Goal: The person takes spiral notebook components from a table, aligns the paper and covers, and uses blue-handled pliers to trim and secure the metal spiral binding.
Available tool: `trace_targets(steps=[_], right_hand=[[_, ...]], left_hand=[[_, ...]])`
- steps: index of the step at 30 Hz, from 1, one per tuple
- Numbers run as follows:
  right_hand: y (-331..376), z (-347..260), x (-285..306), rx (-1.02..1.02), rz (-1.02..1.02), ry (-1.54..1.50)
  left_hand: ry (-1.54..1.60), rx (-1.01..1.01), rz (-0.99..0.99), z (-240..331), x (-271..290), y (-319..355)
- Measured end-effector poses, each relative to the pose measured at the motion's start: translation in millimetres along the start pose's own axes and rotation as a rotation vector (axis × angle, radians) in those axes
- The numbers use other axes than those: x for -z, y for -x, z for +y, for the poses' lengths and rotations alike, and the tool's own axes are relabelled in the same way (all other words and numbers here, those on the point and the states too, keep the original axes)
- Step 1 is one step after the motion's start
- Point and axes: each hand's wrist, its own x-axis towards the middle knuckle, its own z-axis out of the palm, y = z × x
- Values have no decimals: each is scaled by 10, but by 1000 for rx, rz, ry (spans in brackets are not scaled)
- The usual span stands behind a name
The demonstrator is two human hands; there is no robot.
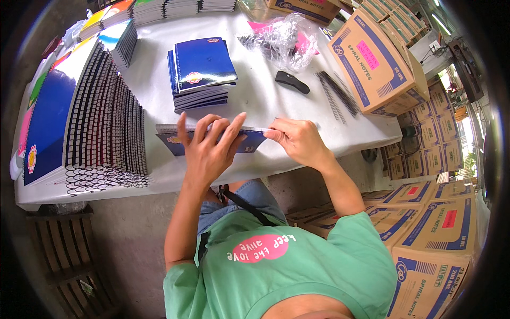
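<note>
Notebook (254, 141), a blue one, is held tipped up at the near side of the big white surface (260, 106). A big pile of notebooks (106, 117) and a small stack (204, 61) sit close, maybe for easy reach. The left hand (206, 151) spreads its fingers over the held book, its grip unclear, while the right hand (300, 141) pinches the right end with thumb and finger, likely to steady it.

The held notebook (255, 142) has a smooth cover; the far notebook stack (204, 64) looks glossy. Crinkled clear plastic (287, 42) shines; the right cardboard box (372, 66) looks matt. The table (260, 103) has a smooth, slightly shiny covering.
</note>
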Motion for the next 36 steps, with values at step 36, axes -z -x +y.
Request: trace_targets(steps=[36], right_hand=[[-78,131,-75,80,226,-534]], left_hand=[[97,193,-95,-42,-115,-97]])
